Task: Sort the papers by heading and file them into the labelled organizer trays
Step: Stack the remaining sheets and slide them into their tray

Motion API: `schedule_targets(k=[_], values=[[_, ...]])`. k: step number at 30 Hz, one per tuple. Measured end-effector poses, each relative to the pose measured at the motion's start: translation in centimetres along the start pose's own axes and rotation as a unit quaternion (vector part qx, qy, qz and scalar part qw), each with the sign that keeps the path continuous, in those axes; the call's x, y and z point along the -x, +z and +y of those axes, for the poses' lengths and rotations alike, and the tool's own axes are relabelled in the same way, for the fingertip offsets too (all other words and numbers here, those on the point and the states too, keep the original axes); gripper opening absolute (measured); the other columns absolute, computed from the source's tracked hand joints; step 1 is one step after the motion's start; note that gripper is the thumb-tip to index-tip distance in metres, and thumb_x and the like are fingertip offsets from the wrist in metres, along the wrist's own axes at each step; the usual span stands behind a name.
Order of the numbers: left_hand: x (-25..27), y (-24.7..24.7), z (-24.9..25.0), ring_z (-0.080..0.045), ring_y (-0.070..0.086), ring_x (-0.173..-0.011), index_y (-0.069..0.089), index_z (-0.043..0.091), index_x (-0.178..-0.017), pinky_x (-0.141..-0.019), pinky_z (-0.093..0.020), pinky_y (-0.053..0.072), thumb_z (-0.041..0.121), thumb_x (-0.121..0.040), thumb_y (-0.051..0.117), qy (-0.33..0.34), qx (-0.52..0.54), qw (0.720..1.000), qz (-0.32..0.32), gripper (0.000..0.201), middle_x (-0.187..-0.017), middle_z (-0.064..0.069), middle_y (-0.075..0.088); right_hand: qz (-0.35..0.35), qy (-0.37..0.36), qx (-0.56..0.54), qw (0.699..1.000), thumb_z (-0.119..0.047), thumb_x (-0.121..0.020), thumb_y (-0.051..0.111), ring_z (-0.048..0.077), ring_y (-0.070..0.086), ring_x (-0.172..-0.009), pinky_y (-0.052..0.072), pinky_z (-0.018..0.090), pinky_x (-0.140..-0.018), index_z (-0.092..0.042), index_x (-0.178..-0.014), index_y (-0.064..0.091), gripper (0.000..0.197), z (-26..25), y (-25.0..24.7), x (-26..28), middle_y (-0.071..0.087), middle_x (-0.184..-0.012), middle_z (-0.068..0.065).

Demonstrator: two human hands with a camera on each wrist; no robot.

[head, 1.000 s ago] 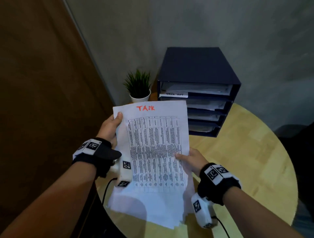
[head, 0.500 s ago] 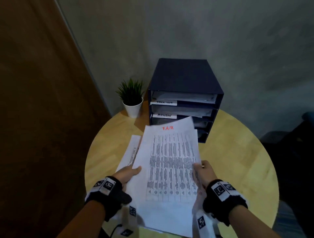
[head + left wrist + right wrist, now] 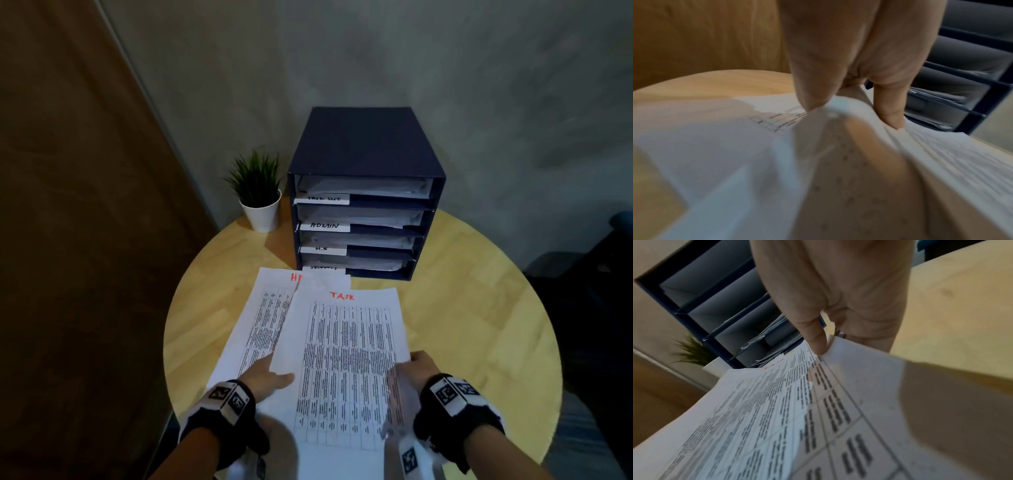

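— What have your hands got, nearest you?

— My left hand [image 3: 265, 377] pinches the left edge of the TASK sheet [image 3: 346, 363], thumb on top and fingers tucked beneath; the left wrist view shows the paper buckling where I nip it. My right hand [image 3: 416, 368] grips the right edge the same way, thumb [image 3: 815, 337] pressing on the printed table and the other fingers curled under. So both hands are closed on that one sheet, held low over the table [image 3: 462, 325].

— And under it?

— The HR sheet [image 3: 263, 318] lies flat on the table, partly covered by the TASK sheet, its red heading peeking out at the top left. Another white sheet edge shows just past the TASK heading; I cannot read it.

— Further back?

— The dark blue organizer [image 3: 366, 147] stands at the table's far side, four trays stacked, each already holding paper. The second label reads ADMIN [image 3: 324, 226], the third H.R; the top and bottom ones are too blurred to read. Just left of it stands a small potted plant [image 3: 257, 192].
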State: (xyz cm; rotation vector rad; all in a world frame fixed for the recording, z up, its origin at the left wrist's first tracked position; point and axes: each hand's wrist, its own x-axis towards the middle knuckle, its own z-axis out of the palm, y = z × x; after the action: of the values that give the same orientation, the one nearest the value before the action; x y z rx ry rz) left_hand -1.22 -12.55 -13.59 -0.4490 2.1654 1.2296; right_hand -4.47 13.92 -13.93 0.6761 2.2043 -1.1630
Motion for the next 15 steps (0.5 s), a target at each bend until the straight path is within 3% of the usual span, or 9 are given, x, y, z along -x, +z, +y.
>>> schedule_targets(k=[2, 5, 8, 10, 12, 15], values=[[0.5, 0.0, -0.1, -0.022, 0.052, -0.125, 0.041, 0.01, -0.14, -0.106, -0.031, 0.039, 0.019, -0.093, 0.058, 0.001, 0.006, 1.0, -0.01, 0.051, -0.137, -0.006, 0.054, -0.012, 0.005, -0.011, 1.0, 0.002, -0.09, 0.048, 0.028, 0.056, -0.093, 0.044, 0.029, -0.077, 0.008, -0.125, 0.05, 0.036, 0.4, 0.0, -0.2, 0.059, -0.12, 0.021], [0.9, 0.0, -0.1, -0.018, 0.05, -0.123, 0.04, 0.01, -0.14, -0.099, -0.023, 0.036, 0.017, -0.094, 0.055, 0.006, 0.013, 1.0, -0.011, 0.049, -0.138, -0.005, 0.052, -0.037, -0.002, -0.025, 0.999, -0.001, -0.091, 0.045, 0.032, 0.059, -0.105, 0.05, 0.04, -0.092, 0.004, -0.127, 0.05, 0.036, 0.9, 0.1, -0.6, 0.058, -0.127, 0.02], [1.1, 0.0, -0.3, -0.016, 0.049, -0.124, 0.042, 0.014, -0.137, -0.106, -0.024, 0.034, 0.016, -0.094, 0.054, 0.027, 0.03, 0.999, 0.001, 0.044, -0.137, 0.001, 0.05, -0.052, -0.021, -0.112, 0.992, -0.002, -0.093, 0.046, 0.027, 0.06, -0.085, 0.052, 0.041, -0.078, 0.001, -0.129, 0.05, 0.036, 1.5, 0.0, -0.5, 0.065, -0.101, 0.013], [1.1, -0.3, -0.3, -0.011, 0.048, -0.117, 0.044, 0.02, -0.129, -0.103, -0.022, 0.032, 0.014, -0.095, 0.054, 0.027, 0.07, 0.997, 0.01, 0.036, -0.13, 0.009, 0.049, -0.064, -0.025, -0.178, 0.982, -0.001, -0.095, 0.046, 0.031, 0.062, -0.097, 0.051, 0.045, -0.091, 0.0, -0.128, 0.052, 0.034, 1.5, -0.4, 0.1, 0.066, -0.107, 0.016], [1.1, -0.6, -0.3, -0.014, 0.049, -0.113, 0.048, 0.012, -0.13, -0.105, -0.025, 0.033, 0.013, -0.094, 0.055, 0.026, 0.103, 0.994, 0.018, 0.037, -0.124, 0.005, 0.054, -0.079, -0.046, -0.211, 0.973, -0.002, -0.097, 0.044, 0.035, 0.058, -0.114, 0.04, 0.052, -0.106, -0.002, -0.128, 0.053, 0.032, 1.1, -0.9, 1.0, 0.062, -0.122, 0.017], [1.6, -1.2, 0.7, -0.017, 0.048, -0.118, 0.049, 0.016, -0.124, -0.109, -0.031, 0.031, 0.015, -0.094, 0.056, 0.028, 0.128, 0.991, 0.033, 0.031, -0.126, 0.003, 0.054, -0.086, -0.092, -0.246, 0.961, -0.006, -0.097, 0.046, 0.032, 0.052, -0.122, 0.033, 0.05, -0.112, -0.005, -0.123, 0.054, 0.027, -0.4, -2.0, 2.1, 0.058, -0.125, 0.013]])
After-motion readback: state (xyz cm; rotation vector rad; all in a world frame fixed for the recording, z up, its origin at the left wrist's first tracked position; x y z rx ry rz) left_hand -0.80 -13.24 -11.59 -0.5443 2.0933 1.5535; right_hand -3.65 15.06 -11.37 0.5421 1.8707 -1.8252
